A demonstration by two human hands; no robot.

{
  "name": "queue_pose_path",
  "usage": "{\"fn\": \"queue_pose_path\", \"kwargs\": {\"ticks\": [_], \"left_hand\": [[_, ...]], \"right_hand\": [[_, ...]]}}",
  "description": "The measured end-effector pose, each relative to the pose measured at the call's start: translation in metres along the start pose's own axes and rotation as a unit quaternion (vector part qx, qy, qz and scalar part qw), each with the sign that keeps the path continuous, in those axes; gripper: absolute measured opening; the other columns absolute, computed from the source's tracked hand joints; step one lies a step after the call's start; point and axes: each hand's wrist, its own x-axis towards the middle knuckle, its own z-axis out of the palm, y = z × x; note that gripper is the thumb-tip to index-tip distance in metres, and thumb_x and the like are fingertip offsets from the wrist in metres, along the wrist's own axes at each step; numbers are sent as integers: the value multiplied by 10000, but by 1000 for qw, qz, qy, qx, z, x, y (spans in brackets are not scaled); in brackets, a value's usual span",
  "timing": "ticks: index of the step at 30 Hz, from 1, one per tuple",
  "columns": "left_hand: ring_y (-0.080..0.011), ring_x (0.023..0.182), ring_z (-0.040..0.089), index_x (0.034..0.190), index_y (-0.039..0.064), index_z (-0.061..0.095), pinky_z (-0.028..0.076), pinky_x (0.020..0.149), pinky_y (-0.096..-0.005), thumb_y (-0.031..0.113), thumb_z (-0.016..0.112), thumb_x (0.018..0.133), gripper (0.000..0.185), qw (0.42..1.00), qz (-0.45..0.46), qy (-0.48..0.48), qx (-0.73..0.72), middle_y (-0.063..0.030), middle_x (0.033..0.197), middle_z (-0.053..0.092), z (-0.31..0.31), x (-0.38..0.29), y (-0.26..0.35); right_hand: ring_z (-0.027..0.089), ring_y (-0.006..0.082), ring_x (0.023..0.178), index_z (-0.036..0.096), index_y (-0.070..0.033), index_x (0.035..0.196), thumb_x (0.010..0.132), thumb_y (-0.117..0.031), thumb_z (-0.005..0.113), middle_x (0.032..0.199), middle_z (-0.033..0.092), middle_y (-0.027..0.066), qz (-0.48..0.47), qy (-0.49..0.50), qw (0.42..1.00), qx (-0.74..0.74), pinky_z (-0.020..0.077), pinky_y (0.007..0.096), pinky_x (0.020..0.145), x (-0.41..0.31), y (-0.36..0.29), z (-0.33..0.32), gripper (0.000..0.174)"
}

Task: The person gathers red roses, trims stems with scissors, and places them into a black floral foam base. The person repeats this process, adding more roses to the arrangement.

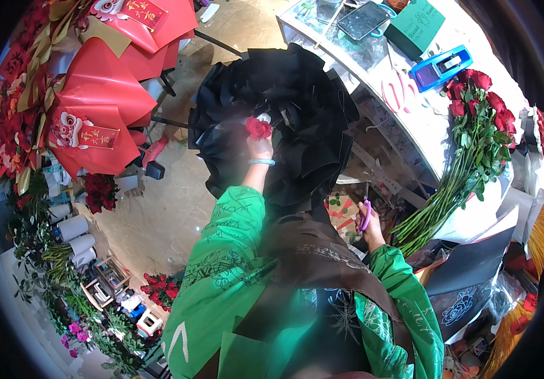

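Observation:
A large round bouquet wrapped in black paper [309,156] stands before me. Over its centre, my left hand [261,148] is closed on a single red rose [258,128], its stem hidden beneath. My right hand [370,225] is out to the right, below the white table's edge, with purple-handled scissors [366,215] in its fingers, blades pointing away from me. Long-stemmed red roses [470,137] lie in a bunch on the white table at the right.
The curved white table [435,142] holds a blue tape dispenser [441,67], pink-handled scissors [399,92], a green box [415,27] and a phone [363,21]. Red-wrapped bouquets [106,99] stand at the left, with black stand legs reaching towards the black bouquet. Potted plants line the lower left.

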Motion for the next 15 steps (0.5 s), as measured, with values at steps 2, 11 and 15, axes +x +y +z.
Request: {"fn": "queue_pose_path", "kwargs": {"ticks": [2,11,15], "left_hand": [[-183,748,602,834,-18,589,492,689,-291,-65,656,740,124,991,-73,16,-113,-73,798,614,9,4,-19],[-175,741,593,810,-16,571,485,695,-296,-39,665,736,122,996,-32,2,-80,-65,776,602,21,2,-32],[-195,713,617,812,2,588,479,675,-311,47,706,727,153,998,8,-4,57,-85,732,625,13,1,-18]], "right_hand": [[470,121,402,466,-128,830,840,-331,635,527,475,-2,-1,-4,1000,-8,348,259,327,0,-1,0,265],[474,118,415,483,-118,821,820,-344,657,552,495,0,17,9,1000,-18,353,258,345,-1,0,0,285],[475,117,419,495,-112,820,816,-349,660,560,500,-2,20,17,999,-28,358,254,360,1,3,-2,289]]}}
